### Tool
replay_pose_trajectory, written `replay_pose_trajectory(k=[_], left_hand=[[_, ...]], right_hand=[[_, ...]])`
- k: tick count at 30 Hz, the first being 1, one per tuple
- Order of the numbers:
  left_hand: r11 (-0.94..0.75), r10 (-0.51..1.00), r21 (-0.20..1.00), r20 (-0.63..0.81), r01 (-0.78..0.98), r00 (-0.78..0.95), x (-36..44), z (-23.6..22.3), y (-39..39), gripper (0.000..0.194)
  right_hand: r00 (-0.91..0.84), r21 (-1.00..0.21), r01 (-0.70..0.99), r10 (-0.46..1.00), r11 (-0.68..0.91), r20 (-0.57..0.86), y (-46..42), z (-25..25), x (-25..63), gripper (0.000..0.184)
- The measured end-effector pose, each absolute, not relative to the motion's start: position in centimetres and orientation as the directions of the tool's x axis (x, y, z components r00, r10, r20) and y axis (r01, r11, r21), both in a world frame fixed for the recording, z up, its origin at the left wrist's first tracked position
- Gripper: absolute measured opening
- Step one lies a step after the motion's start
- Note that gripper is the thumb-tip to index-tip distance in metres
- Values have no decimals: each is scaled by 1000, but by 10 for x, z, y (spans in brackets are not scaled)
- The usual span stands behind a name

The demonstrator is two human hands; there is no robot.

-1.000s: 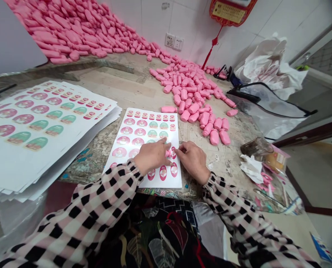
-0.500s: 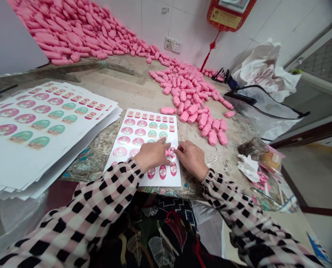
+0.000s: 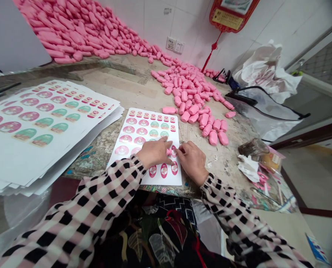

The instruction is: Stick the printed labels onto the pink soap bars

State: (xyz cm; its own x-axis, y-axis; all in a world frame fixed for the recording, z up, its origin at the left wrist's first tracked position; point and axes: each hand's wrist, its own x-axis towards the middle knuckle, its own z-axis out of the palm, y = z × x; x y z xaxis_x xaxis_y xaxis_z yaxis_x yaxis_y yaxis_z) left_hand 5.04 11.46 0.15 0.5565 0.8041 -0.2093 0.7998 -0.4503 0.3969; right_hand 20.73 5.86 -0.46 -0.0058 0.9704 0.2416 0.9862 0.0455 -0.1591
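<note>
My left hand (image 3: 154, 153) is closed around a small pink plastic piece (image 3: 169, 152), whose tip shows between my two hands. My right hand (image 3: 192, 160) pinches at that tip with thumb and forefinger; what it grips is too small to name. Both hands rest over a white sticker sheet (image 3: 146, 128) printed with pink and green oval labels. The sheet lies on the worn table near its front edge, partly covered by my hands.
A thick stack of sticker sheets (image 3: 45, 123) lies at the left. Several loose pink pieces (image 3: 199, 108) trail across the table from a big pile (image 3: 70, 33) at the back. A clear bag (image 3: 263, 108), crumpled white plastic (image 3: 266, 70) and scrap litter (image 3: 262, 167) sit at the right.
The hands stay together over the sheet's lower right; only the view has shifted slightly. The pink piece stays in my left hand.
</note>
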Motion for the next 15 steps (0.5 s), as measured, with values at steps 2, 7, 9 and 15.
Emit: replay_pose_trajectory(k=[2, 7, 9, 15], left_hand=[[-443, 808, 409, -203, 798, 553, 51, 1, 114, 86], [-441, 819, 448, -154, 778, 553, 46, -2, 109, 85], [-426, 835, 507, -99, 749, 541, 42, -3, 104, 78], [80, 940, 986, -124, 146, 319, 36, 0, 81, 48]], right_hand=[[53, -260, 965, 961, 21, 272, 55, -6, 207, 23], [244, -546, 837, 911, -25, 332, 48, -7, 214, 28], [316, -630, 775, 892, -46, 324, 48, -8, 219, 29], [339, -862, 507, 923, -17, 181, 41, -3, 218, 28]])
